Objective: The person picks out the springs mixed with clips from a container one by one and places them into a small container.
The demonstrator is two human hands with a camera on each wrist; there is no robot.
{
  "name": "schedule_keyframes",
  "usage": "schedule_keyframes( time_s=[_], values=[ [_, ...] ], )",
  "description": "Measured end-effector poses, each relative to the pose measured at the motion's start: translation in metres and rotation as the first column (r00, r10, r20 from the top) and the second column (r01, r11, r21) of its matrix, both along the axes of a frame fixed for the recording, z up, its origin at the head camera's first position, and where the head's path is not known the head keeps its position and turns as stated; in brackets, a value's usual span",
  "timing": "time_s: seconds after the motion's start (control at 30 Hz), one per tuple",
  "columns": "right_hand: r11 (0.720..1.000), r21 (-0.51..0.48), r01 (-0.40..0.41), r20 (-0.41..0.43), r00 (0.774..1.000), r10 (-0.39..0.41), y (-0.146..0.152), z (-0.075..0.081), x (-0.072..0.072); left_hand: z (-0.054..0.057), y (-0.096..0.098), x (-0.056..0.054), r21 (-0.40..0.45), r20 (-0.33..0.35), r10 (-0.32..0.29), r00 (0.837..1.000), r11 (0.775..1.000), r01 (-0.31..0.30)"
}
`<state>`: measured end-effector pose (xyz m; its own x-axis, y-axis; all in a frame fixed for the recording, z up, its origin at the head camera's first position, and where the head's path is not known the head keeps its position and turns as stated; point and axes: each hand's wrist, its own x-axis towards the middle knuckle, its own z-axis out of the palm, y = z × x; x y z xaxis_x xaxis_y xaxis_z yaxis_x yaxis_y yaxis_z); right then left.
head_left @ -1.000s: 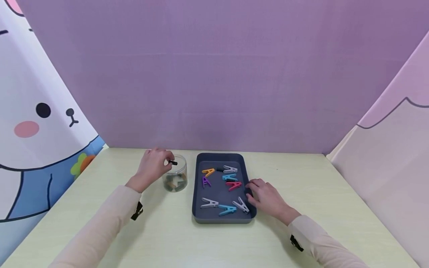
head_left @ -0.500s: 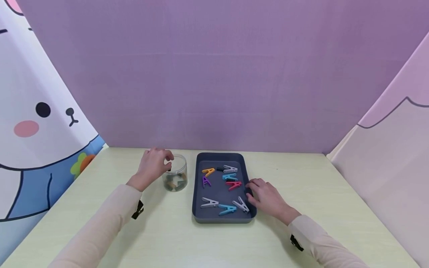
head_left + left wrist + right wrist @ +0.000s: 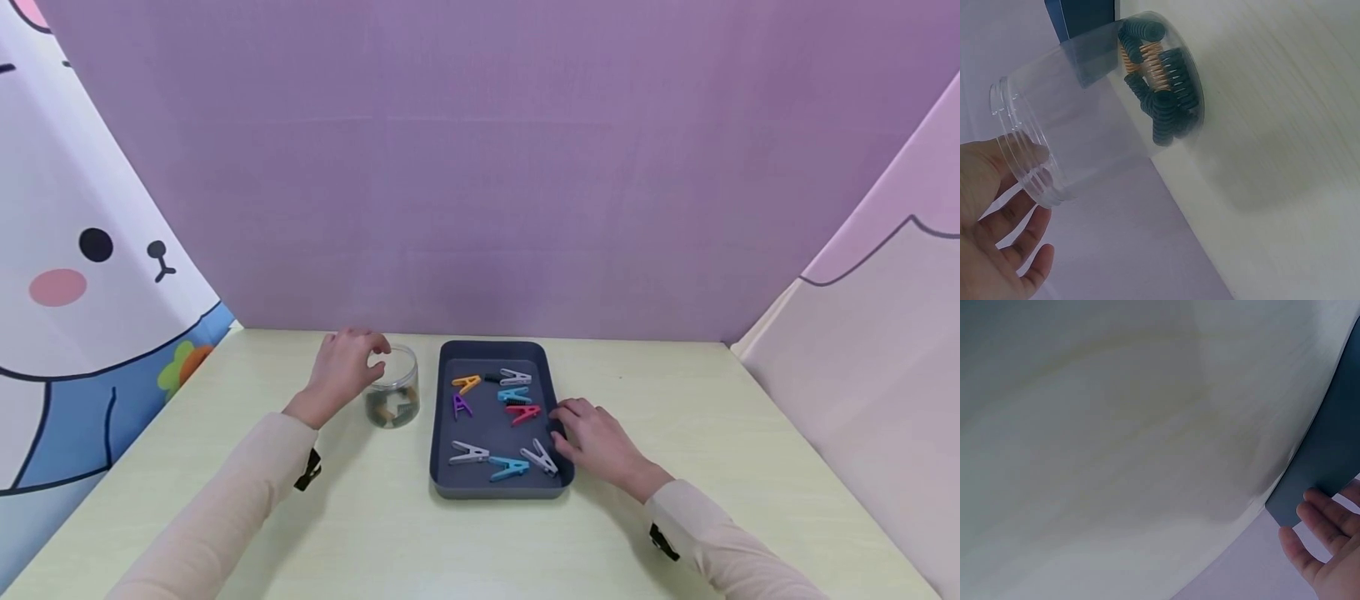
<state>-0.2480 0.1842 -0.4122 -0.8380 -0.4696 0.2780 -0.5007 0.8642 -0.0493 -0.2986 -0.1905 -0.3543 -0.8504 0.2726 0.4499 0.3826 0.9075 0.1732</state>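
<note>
My left hand (image 3: 341,373) hovers at the mouth of a clear plastic jar (image 3: 393,387), thumb and fingers apart with nothing between them. In the left wrist view, several dark green and orange coil springs (image 3: 1179,78) lie at the jar's bottom. My right hand (image 3: 600,446) rests its fingers at the right side of a dark grey tray (image 3: 483,425); the right wrist view shows fingertips against its outer wall. Inside the tray lie several clothespins, among them a red clothespin (image 3: 523,413), a purple clothespin (image 3: 461,406) and an orange clothespin (image 3: 467,384). Two small dark springs, one a black spring (image 3: 492,378), lie among them.
The jar stands just left of the tray on a pale wooden table (image 3: 390,533). A purple cloth backdrop (image 3: 480,167) rises along the table's back edge. Printed panels flank it, including a cartoon panel (image 3: 97,350) on the left.
A small black spring pinched in my left hand at the jar's mouth has been let go and left the fingers. The thumb and fingers have parted; the right hand has stayed put.
</note>
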Motion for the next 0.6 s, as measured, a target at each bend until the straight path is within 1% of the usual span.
schedule_keyframes(
  time_s=[0.17,0.37,0.6],
  values=[
    [1.0,-0.002,0.0,0.001,1.0,0.0,0.0,0.0,0.0,0.004,0.003,0.0,0.011,-0.015,-0.003,1.0,1.0,0.003],
    [1.0,0.003,-0.002,-0.003,1.0,0.003,0.001,0.0,0.0,0.011,0.014,0.002,0.02,-0.043,-0.022,0.999,1.0,0.023],
    [1.0,0.003,-0.001,0.007,1.0,0.001,0.0,0.0,-0.001,0.014,0.03,0.003,0.017,-0.037,-0.049,0.998,0.999,0.049]
  ],
)
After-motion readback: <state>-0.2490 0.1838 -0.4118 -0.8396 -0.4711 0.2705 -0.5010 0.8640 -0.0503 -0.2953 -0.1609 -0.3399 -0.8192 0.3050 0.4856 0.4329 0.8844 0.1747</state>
